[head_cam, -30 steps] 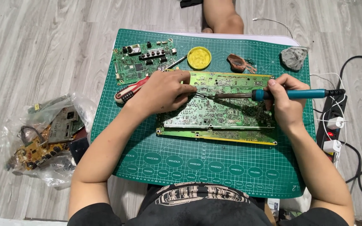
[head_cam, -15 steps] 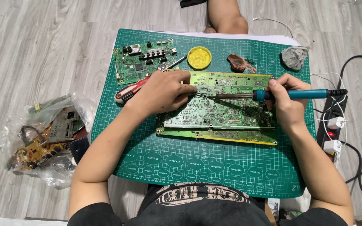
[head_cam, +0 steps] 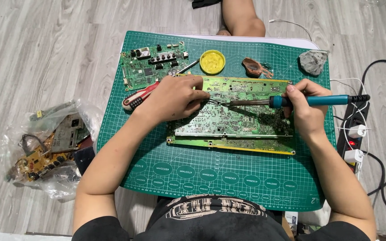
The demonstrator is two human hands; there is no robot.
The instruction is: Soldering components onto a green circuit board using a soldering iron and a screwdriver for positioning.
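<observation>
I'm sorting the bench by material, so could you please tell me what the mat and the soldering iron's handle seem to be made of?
Mat: likely matte vinyl or rubber; flat, green, printed grid. Soldering iron handle: probably smooth teal plastic, held in the right hand.

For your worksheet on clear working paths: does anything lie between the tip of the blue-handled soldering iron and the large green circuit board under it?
Nothing visible does. The right hand holds the blue-handled soldering iron, its tip at the large green circuit board beside the left hand's fingers.

Left hand (head_cam: 171, 99) hides the circuit board's (head_cam: 242, 120) left corner (solder point unclear).
</observation>
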